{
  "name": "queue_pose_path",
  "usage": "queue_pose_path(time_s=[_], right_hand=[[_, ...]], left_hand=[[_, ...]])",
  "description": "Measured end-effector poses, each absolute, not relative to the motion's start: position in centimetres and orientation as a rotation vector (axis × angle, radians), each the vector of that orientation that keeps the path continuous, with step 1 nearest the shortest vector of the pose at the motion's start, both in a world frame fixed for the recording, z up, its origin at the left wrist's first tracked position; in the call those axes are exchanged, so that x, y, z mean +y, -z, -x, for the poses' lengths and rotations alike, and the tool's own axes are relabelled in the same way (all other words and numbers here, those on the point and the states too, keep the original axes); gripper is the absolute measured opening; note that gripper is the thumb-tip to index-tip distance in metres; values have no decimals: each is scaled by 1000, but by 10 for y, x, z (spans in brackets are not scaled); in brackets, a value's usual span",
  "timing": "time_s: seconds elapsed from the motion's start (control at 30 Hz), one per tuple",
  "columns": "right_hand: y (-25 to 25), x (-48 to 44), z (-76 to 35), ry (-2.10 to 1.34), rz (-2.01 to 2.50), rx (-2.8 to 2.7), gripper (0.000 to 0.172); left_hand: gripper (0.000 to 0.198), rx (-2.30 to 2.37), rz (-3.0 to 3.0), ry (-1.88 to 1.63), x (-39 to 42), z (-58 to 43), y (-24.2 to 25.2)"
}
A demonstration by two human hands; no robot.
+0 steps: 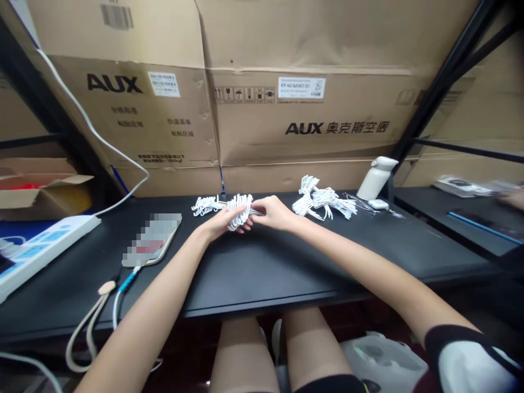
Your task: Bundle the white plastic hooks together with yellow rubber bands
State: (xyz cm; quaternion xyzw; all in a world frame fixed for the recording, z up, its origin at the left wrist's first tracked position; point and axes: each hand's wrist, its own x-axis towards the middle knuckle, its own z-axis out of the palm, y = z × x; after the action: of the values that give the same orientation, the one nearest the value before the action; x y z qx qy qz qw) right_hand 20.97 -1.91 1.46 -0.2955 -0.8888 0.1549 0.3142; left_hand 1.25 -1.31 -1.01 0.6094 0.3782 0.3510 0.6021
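Tabletop [254,278], black, carries at left a phone [162,234] with a cable [127,282] in its near end, the cable's reach probably fixing its place. Farther back, the left hand [224,221] curls closed around a bundle of white strands [240,210], apparently to steady it, while the right hand [275,213] pinches its right end between thumb and fingers. Similar strands [204,205] lie just left; a white pile [327,202] lies apart at right, near a bottle [374,180]. Cardboard boxes [254,120] stand behind.

You have two hands [221,221] [272,212], one held bundle of white strands [240,210], one phone [152,240], one bottle [373,180], one power strip [49,250], one open box [18,198].
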Motion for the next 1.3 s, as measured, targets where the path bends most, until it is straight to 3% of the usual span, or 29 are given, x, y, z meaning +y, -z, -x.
queue_pose_path(time_s=[0.43,0.57,0.77,0.93,1.13,1.3], right_hand=[[12,8,-212,-579,755,-2279,32],[22,33,-220,-694,955,-2140,28],[21,81,-225,-865,1232,-2070,21],[20,100,-206,-785,1276,-2168,19],[17,101,-188,-548,1267,-2209,2],[-12,87,-218,-444,1297,-2075,33]], left_hand=[[42,994,-1158,-930,-2,-20,18],[39,1095,-1075,-1133,3,-10,16],[8,1241,-887,-1588,8,2,7],[10,1254,-833,-1718,9,6,5],[12,1275,-866,-1720,9,9,5],[13,1290,-913,-1710,9,6,4]])
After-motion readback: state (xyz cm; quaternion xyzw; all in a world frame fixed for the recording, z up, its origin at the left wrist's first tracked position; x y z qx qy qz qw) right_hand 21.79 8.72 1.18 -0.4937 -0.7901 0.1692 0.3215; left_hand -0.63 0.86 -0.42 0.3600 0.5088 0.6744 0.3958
